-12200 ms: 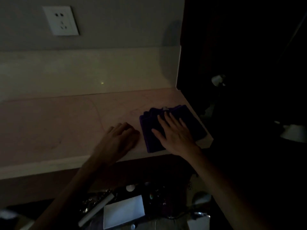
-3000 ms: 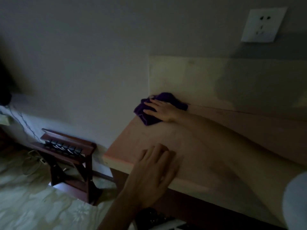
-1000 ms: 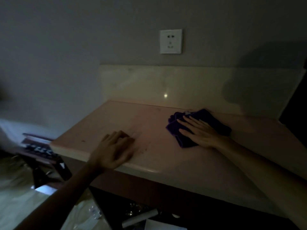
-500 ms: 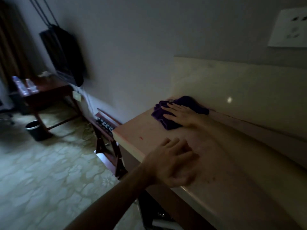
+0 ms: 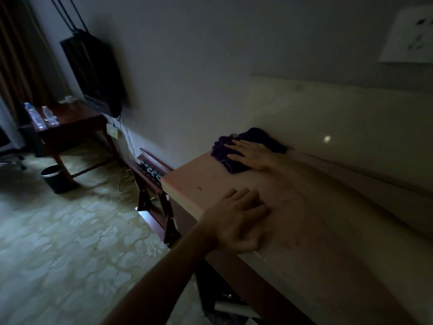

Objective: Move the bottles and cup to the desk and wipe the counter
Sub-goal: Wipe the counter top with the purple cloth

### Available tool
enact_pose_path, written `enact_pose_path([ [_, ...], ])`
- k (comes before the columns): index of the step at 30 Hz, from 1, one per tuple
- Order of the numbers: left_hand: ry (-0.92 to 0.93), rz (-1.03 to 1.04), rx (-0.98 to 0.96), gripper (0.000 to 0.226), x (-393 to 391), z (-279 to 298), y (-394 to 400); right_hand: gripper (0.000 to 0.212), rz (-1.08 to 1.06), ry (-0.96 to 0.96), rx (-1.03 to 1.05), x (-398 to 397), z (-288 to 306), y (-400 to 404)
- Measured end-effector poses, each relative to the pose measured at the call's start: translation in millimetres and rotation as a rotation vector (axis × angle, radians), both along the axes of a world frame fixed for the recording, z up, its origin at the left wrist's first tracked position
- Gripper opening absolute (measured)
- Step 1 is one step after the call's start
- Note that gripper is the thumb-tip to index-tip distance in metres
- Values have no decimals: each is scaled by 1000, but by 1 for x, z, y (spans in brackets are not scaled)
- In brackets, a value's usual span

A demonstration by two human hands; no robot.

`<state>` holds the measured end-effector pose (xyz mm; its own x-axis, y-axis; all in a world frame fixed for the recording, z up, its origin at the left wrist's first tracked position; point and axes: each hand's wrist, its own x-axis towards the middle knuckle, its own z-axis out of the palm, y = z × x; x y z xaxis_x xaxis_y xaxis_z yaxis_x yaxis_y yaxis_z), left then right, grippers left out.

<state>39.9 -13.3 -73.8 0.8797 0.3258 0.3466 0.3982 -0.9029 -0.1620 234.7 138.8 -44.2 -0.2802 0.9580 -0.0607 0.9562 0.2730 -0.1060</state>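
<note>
1. Bottles [image 5: 39, 116] stand on the dark wooden desk [image 5: 70, 127] across the room, beside a small cup [image 5: 68, 99].
2. Right hand [image 5: 251, 153] lies flat, fingers spread, pressing the purple cloth [image 5: 225, 156] at the table's [image 5: 304, 219] far corner.
3. Left hand [image 5: 236, 222] rests open, palm down, on the near edge, holding nothing.

purple cloth [image 5: 236, 158] – soft, matt; counter [image 5: 304, 207] smooth stone w/ glossy backsplash [image 5: 351, 127].
</note>
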Motion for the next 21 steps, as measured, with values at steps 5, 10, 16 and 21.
enact_pose_path([
  [5, -22, 13, 3, 55, 2, 5, -6, 64, -97, 32, 5, 48, -1, -99],
  [10, -52, 20, 13, 57, 1, 2, -10, 61, -300, 24, -5, 105, 4, -222],
  [16, -131, 66, -24, 57, 2, -2, -16, 60, -594, 12, -3, 169, 0, -370],
  [21, -108, 105, -39, 63, 2, -9, -14, 64, -812, 28, -18, 186, 3, -464],
])
